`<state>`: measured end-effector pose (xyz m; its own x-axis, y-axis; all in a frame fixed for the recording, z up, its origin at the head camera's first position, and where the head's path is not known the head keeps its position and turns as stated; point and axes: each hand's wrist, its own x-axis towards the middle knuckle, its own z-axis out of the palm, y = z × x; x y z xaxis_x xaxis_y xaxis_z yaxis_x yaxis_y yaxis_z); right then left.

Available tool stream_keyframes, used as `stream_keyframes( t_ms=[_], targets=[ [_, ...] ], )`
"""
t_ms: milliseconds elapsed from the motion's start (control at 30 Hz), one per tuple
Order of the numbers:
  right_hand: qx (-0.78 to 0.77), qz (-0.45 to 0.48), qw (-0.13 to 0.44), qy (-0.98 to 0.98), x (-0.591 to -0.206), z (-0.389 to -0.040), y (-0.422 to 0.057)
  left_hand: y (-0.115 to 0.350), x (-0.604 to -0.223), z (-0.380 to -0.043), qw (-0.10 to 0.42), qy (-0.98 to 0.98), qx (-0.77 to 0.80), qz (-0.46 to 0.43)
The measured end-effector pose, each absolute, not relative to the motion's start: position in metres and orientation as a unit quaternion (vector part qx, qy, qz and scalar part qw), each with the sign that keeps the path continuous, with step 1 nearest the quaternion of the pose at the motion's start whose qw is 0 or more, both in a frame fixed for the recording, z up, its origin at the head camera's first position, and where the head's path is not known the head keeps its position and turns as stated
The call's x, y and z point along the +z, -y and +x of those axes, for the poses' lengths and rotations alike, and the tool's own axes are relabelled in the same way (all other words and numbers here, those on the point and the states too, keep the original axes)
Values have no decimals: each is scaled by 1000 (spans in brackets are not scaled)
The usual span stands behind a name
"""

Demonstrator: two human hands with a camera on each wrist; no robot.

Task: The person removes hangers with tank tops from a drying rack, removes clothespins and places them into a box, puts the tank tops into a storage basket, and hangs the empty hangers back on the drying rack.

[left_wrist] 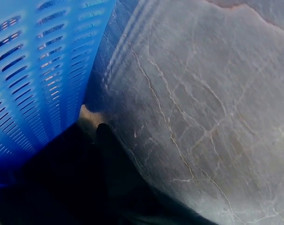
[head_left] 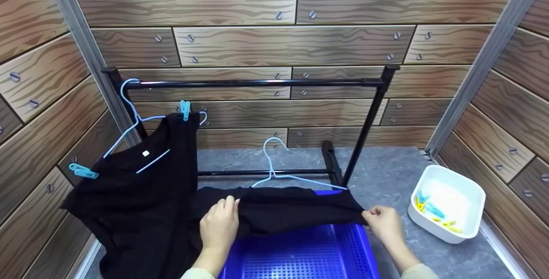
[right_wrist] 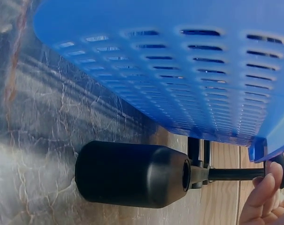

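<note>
A black garment (head_left: pixel 296 210) is spread across the top of a blue basket, with a light-blue hanger (head_left: pixel 272 171) inside it and the hook standing up. My left hand (head_left: pixel 220 223) grips the garment near its left end, fingers folded over the fabric. At the other end, my right hand (head_left: pixel 384 223) pinches the corner between thumb and fingers. Those right fingers (right_wrist: pixel 261 197) also show at the edge of the right wrist view, by the basket's rim. Dark cloth (left_wrist: pixel 104 183) hangs beside the basket in the left wrist view, where my left hand is mostly hidden.
A black sleeveless top (head_left: pixel 141 201) hangs at left from a black rack (head_left: pixel 257 83), with blue clips (head_left: pixel 185 110) at its shoulders. The perforated blue basket (head_left: pixel 360 249) sits in front. A white tub (head_left: pixel 472 210) of blue and yellow clothespins stands at right.
</note>
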<state>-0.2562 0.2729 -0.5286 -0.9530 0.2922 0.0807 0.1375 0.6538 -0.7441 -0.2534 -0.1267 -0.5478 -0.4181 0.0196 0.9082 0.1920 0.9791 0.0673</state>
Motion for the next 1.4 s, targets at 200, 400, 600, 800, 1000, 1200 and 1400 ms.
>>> stream_keyframes(
  t_ms=[200, 400, 600, 800, 1000, 1200, 1400],
  targets=[
    [335, -56, 136, 931, -530, -253, -271, 124, -548, -253, 535, 836, -89, -88],
    [286, 47, 198, 936, -533, -251, -265, 124, -547, -253, 531, 836, -92, -105],
    [326, 56, 200, 922, -532, -256, -261, 124, -548, -254, 526, 837, -94, -120],
    [415, 0, 159, 896, -524, -263, -256, 123, -548, -254, 521, 838, -99, -128],
    [441, -15, 183, 879, -527, -265, -254, 123, -547, -254, 514, 844, -93, -121],
    [426, -4, 197, 883, -530, -262, -255, 123, -548, -253, 507, 849, -87, -117],
    [504, -8, 202, 840, -538, -261, -255, 124, -548, -254, 512, 847, -90, -113]
  ],
)
